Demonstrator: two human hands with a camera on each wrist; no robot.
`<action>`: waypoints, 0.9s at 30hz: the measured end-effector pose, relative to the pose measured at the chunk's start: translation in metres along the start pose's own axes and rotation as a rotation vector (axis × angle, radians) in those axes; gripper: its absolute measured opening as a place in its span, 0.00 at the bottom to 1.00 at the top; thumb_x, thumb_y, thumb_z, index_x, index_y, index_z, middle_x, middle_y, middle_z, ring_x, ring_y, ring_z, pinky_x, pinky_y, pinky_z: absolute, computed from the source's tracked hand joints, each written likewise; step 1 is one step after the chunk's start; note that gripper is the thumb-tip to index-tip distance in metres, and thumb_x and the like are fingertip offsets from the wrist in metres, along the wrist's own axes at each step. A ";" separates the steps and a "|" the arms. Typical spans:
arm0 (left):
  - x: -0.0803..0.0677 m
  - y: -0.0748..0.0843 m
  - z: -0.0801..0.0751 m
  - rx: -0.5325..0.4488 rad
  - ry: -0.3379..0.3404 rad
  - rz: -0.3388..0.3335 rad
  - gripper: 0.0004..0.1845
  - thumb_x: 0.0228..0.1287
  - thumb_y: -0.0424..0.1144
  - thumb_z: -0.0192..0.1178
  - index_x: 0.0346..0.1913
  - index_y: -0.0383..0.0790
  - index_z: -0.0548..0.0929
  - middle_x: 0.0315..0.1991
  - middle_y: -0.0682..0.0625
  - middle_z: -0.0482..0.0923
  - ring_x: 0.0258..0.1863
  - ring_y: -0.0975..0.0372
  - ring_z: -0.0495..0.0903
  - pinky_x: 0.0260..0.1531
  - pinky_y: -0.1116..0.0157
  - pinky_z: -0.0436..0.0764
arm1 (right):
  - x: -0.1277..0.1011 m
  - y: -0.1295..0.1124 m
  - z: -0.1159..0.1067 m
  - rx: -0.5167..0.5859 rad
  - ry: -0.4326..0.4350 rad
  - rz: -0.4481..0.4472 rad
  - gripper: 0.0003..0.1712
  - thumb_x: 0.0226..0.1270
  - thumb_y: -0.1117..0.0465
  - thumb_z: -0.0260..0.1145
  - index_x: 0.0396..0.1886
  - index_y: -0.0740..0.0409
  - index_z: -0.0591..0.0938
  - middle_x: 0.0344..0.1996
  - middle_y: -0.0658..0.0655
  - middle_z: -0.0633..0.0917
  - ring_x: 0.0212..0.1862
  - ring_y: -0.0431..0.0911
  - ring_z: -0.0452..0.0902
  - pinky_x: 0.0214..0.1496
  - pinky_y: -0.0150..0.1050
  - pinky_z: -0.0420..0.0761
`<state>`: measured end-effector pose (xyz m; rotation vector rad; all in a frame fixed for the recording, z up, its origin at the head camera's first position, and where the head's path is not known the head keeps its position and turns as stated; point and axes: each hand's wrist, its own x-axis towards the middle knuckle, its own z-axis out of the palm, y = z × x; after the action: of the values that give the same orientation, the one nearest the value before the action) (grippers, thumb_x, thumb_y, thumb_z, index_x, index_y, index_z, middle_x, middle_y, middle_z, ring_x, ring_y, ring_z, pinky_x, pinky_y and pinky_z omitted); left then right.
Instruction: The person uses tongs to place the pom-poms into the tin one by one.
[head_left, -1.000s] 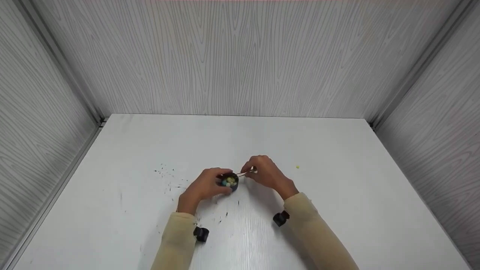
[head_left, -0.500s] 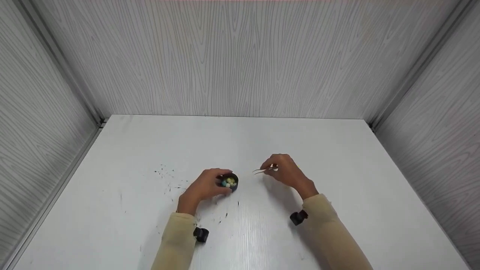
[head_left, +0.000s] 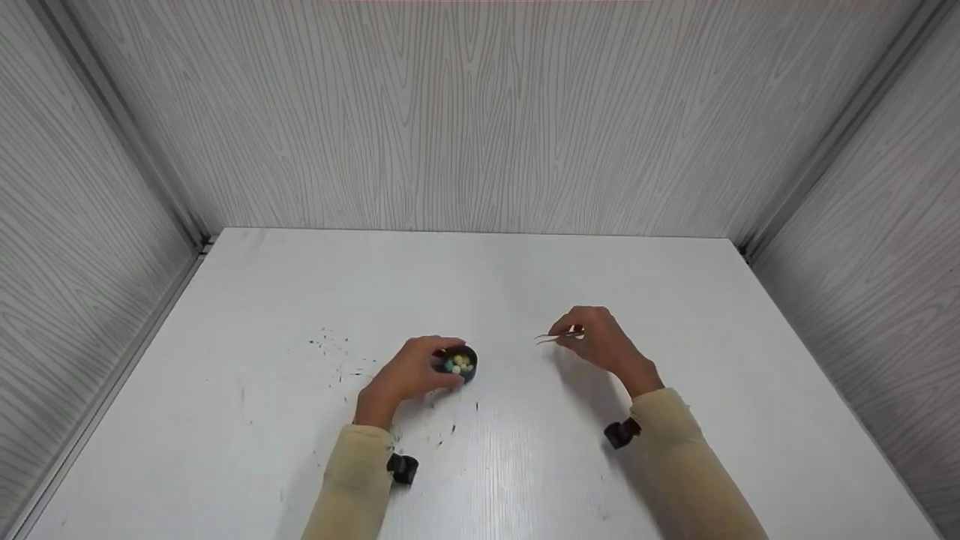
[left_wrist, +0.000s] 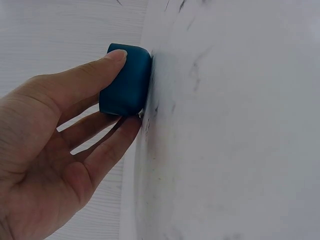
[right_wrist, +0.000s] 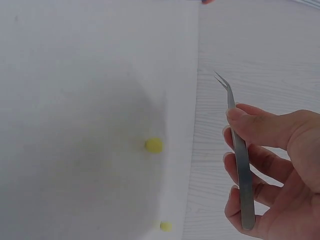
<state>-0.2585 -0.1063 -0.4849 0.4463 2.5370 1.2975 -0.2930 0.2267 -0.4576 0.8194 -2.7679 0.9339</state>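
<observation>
My left hand [head_left: 411,372] grips a small dark blue cup [head_left: 460,363] that stands on the white table [head_left: 480,277], and several pale yellow and blue beads lie inside it. In the left wrist view the thumb [left_wrist: 95,70] and fingers wrap the cup's wall [left_wrist: 127,82]. To the right, apart from the cup, my right hand [head_left: 601,342] pinches thin metal tweezers [head_left: 553,338], tips pointing left above the table. The tweezers [right_wrist: 239,155] hold nothing at their tips in the right wrist view. Two small yellow beads [right_wrist: 154,145] lie loose on the table below that hand.
Grey wood-grain walls [head_left: 480,112] enclose the table on three sides. Fine dark specks [head_left: 337,352] are scattered left of the cup and in front of it. A black wrist camera [head_left: 403,468] sits on each beige sleeve.
My right hand has drawn the tweezers away from the cup, moving right across the table. The left hand and the cup have stayed in place.
</observation>
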 end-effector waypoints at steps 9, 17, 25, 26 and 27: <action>0.000 0.000 0.000 0.009 0.009 -0.002 0.33 0.61 0.36 0.75 0.71 0.45 0.78 0.68 0.43 0.78 0.64 0.45 0.80 0.65 0.47 0.79 | -0.011 0.017 -0.011 -0.029 0.039 0.052 0.10 0.62 0.74 0.73 0.39 0.59 0.93 0.36 0.57 0.91 0.40 0.51 0.85 0.45 0.45 0.83; 0.000 0.000 0.001 0.024 0.010 -0.011 0.33 0.62 0.36 0.74 0.71 0.45 0.78 0.68 0.44 0.78 0.65 0.47 0.80 0.66 0.47 0.79 | -0.018 0.035 -0.018 -0.083 0.097 0.090 0.09 0.60 0.74 0.74 0.38 0.60 0.93 0.35 0.59 0.90 0.40 0.53 0.86 0.46 0.48 0.85; -0.001 0.002 0.000 0.011 0.007 -0.031 0.33 0.62 0.36 0.74 0.71 0.46 0.78 0.68 0.43 0.78 0.64 0.47 0.81 0.64 0.48 0.79 | -0.023 0.050 -0.023 -0.091 0.102 0.130 0.09 0.59 0.74 0.75 0.38 0.60 0.93 0.35 0.59 0.90 0.40 0.51 0.85 0.45 0.44 0.82; -0.001 0.002 0.000 0.012 0.009 -0.031 0.33 0.62 0.36 0.74 0.71 0.46 0.78 0.68 0.44 0.78 0.64 0.47 0.80 0.65 0.48 0.79 | -0.024 0.051 -0.024 -0.093 0.099 0.134 0.09 0.60 0.74 0.74 0.38 0.60 0.93 0.35 0.59 0.90 0.40 0.51 0.85 0.45 0.45 0.82; -0.001 0.002 0.000 0.013 0.012 -0.030 0.33 0.62 0.36 0.74 0.71 0.46 0.78 0.68 0.44 0.78 0.64 0.47 0.80 0.65 0.48 0.79 | -0.024 0.052 -0.024 -0.094 0.096 0.141 0.09 0.60 0.73 0.74 0.38 0.60 0.93 0.36 0.59 0.90 0.40 0.52 0.84 0.45 0.45 0.82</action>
<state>-0.2573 -0.1053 -0.4833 0.4027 2.5534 1.2773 -0.3017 0.2866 -0.4718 0.5566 -2.7908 0.8333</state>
